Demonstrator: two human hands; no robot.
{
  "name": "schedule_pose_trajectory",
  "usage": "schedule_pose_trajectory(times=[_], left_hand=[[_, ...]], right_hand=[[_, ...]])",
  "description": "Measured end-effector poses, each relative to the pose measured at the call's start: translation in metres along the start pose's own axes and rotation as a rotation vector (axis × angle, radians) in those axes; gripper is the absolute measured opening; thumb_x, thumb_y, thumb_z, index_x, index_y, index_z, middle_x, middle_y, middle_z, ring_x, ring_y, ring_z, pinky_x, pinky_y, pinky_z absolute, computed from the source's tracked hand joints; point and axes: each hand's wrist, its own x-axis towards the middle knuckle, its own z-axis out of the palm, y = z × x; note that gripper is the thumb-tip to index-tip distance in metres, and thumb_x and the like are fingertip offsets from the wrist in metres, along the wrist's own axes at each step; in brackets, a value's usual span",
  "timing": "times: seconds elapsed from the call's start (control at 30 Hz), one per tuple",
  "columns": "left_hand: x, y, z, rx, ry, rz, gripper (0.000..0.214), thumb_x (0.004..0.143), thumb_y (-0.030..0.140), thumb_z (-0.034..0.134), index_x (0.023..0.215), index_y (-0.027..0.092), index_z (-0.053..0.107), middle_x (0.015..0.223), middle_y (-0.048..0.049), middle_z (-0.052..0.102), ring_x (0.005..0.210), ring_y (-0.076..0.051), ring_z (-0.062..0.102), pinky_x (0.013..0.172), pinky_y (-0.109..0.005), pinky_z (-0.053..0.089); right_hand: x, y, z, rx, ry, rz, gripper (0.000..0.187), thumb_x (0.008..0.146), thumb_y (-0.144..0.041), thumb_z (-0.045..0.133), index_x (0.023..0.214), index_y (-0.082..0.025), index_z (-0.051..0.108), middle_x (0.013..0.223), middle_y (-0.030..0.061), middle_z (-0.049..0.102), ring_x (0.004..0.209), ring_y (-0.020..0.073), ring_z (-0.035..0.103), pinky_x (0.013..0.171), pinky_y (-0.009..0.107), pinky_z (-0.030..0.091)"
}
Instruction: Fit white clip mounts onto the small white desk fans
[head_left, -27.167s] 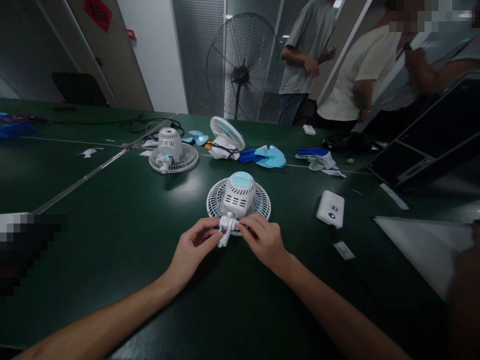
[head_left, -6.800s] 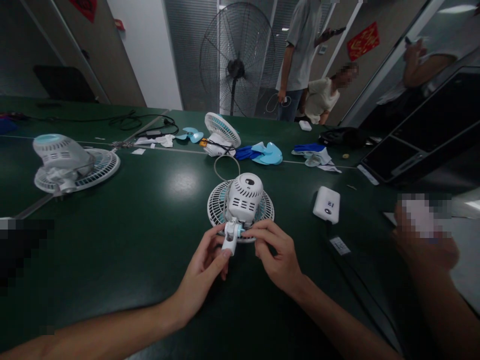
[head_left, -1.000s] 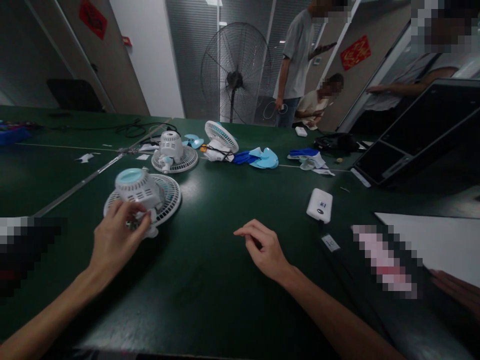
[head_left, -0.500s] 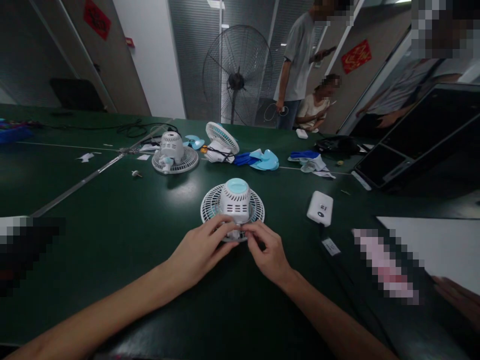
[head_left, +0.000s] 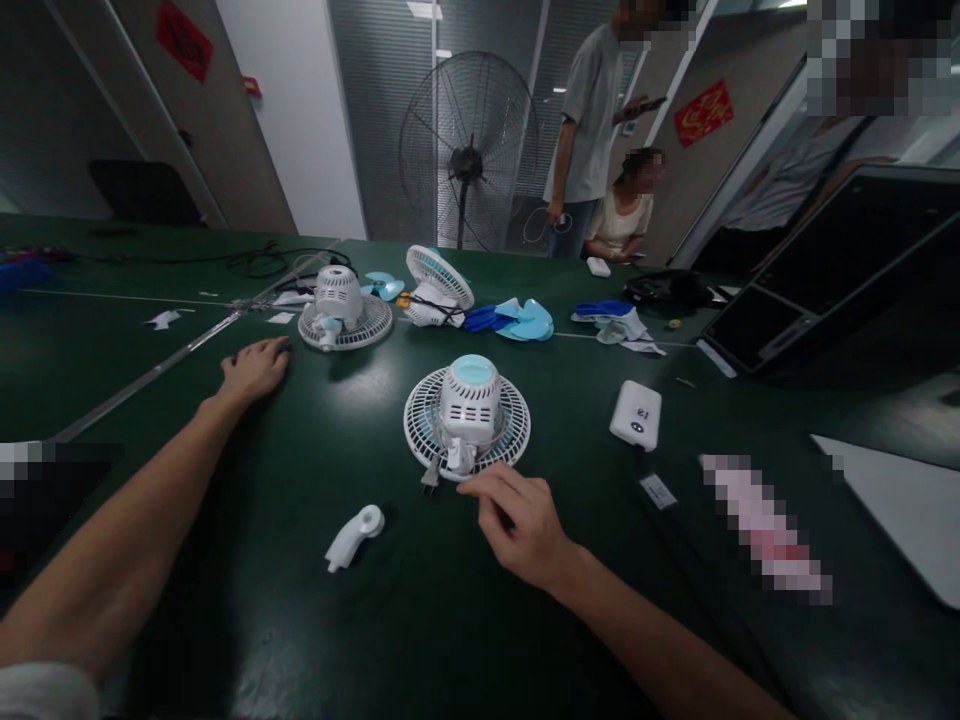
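A small white fan body (head_left: 471,408) with a light-blue cap stands on its round grille (head_left: 415,425) in front of me. My right hand (head_left: 525,520) is at the grille's near edge, fingers curled, thumb close to the index finger; anything pinched there is too small to make out. Beside these fingertips lies a two-pin plug (head_left: 430,477). My left hand (head_left: 256,368) reaches far left onto the table, fingers bent down and together, hiding whatever is under them. Between my arms rests a curved white plastic piece (head_left: 355,537) with a ring-shaped end.
Behind are a second fan body on its grille (head_left: 367,325), a tilted fan (head_left: 439,285), light-blue fan blades (head_left: 529,320) and gloves (head_left: 615,320). To the right are a white power bank (head_left: 636,415) and a black case (head_left: 832,265). People are beyond the table.
My left hand has left the fan and moved far left, over the spot where a small part lay. My right hand has shifted slightly down. The plug and curved white piece now show.
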Motion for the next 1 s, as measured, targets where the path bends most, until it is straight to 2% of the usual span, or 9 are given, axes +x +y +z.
schedule_pose_trajectory(times=[0.13,0.23,0.33,0.47,0.53,0.6,0.77,0.87,1.0], left_hand=[[-0.011,0.005,-0.004,-0.068,-0.01,0.103,0.039,0.106,0.03,0.041,0.112,-0.002,0.063,0.127,-0.0106,0.067,0.119,-0.03,0.063,0.103,-0.044,0.053],[-0.04,0.032,-0.004,-0.19,-0.003,0.226,0.039,0.106,0.029,0.046,0.132,0.003,0.056,0.123,-0.0088,0.068,0.108,-0.027,0.068,0.096,-0.041,0.056],[-0.099,0.077,0.001,-0.37,-0.095,0.36,0.048,0.1,0.035,0.06,0.144,0.018,0.05,0.12,-0.0059,0.071,0.103,-0.023,0.071,0.091,-0.036,0.06],[-0.198,0.133,0.013,-0.627,-0.346,0.651,0.055,0.097,0.019,0.059,0.149,0.029,0.043,0.12,-0.0066,0.071,0.098,-0.019,0.073,0.091,-0.036,0.062],[-0.231,0.15,0.018,-0.656,-0.396,0.727,0.063,0.095,0.013,0.059,0.152,0.031,0.039,0.131,-0.0095,0.065,0.1,-0.019,0.072,0.089,-0.035,0.063],[-0.246,0.159,0.02,-0.619,-0.402,0.758,0.07,0.094,0.009,0.058,0.156,0.032,0.033,0.143,-0.0127,0.057,0.113,-0.022,0.069,0.09,-0.036,0.063],[-0.24,0.153,0.007,-0.389,-0.306,0.785,0.056,0.1,0.021,0.059,0.152,0.03,0.041,0.143,-0.0121,0.057,0.117,-0.025,0.066,0.094,-0.042,0.061],[-0.239,0.132,-0.001,-0.175,-0.196,0.708,0.042,0.099,0.037,0.063,0.139,0.027,0.056,0.136,-0.0122,0.062,0.12,-0.033,0.062,0.099,-0.054,0.055],[-0.25,0.102,0.005,-0.136,-0.258,0.603,0.051,0.099,0.041,0.06,0.148,0.031,0.053,0.145,-0.0138,0.058,0.123,-0.036,0.059,0.098,-0.054,0.054]], right_hand=[[-0.003,-0.006,0.006,-0.022,-0.083,-0.099,0.029,0.094,-0.009,0.051,0.116,-0.019,0.068,0.101,0.0059,0.072,0.083,0.0171,0.069,0.068,0.03,0.05],[-0.002,-0.005,0.008,-0.016,-0.092,-0.066,0.03,0.096,-0.009,0.049,0.117,-0.02,0.067,0.102,0.0055,0.072,0.083,0.0164,0.069,0.068,0.03,0.05],[-0.001,-0.006,0.008,-0.006,-0.066,0.002,0.03,0.099,-0.013,0.05,0.124,-0.023,0.064,0.103,0.004,0.072,0.082,0.0154,0.069,0.069,0.03,0.05],[-0.004,-0.008,0.011,0.129,-0.079,0.029,0.039,0.1,-0.037,0.064,0.135,-0.023,0.053,0.105,0.0026,0.072,0.063,0.0103,0.066,0.061,0.026,0.05],[-0.006,-0.009,0.014,0.197,-0.098,-0.018,0.048,0.095,-0.05,0.071,0.129,-0.021,0.054,0.101,0.0023,0.073,0.061,0.0105,0.066,0.058,0.025,0.051],[-0.007,-0.01,0.015,0.195,-0.112,-0.073,0.041,0.093,-0.051,0.073,0.119,-0.021,0.059,0.097,0.0023,0.074,0.07,0.0134,0.07,0.063,0.025,0.053],[-0.006,-0.011,0.011,0.217,-0.045,-0.057,0.015,0.098,-0.033,0.071,0.106,-0.022,0.067,0.099,0.0043,0.071,0.082,0.015,0.07,0.069,0.025,0.057],[-0.005,-0.006,0.005,0.281,0.196,0.052,0.013,0.097,-0.029,0.071,0.109,-0.023,0.068,0.101,0.0052,0.07,0.082,0.0162,0.069,0.066,0.027,0.059],[-0.001,0.009,0.001,0.374,0.494,0.314,0.013,0.102,-0.03,0.061,0.112,-0.024,0.068,0.106,0.0066,0.069,0.091,0.0193,0.07,0.076,0.033,0.061]])
